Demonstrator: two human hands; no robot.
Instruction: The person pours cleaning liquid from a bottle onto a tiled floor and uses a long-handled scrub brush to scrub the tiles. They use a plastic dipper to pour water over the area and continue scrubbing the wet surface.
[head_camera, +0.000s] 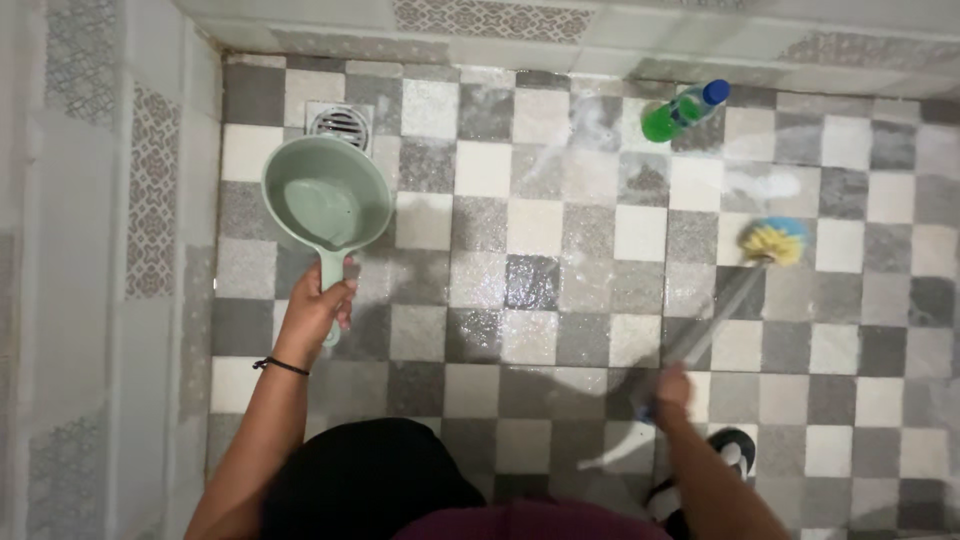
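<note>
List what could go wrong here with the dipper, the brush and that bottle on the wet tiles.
1. The tiled floor looks wet and soapy near the foot; a slip seems possible.
2. The brush, blurred with motion in the right hand, sweeps near the green bottle and might knock it.
3. The dipper, held by the left hand at its handle end, could tip and spill whatever it holds.

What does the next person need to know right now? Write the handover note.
Left hand: grips the handle of the green dipper, held over the floor near the drain.
Right hand: holds the brush, blurred, head on the tiles.
Green bottle lies by the far wall.
Done: white foam spread over the middle tiled floor.
Left: scrubbing looks unfinished; foam not rinsed.
</note>
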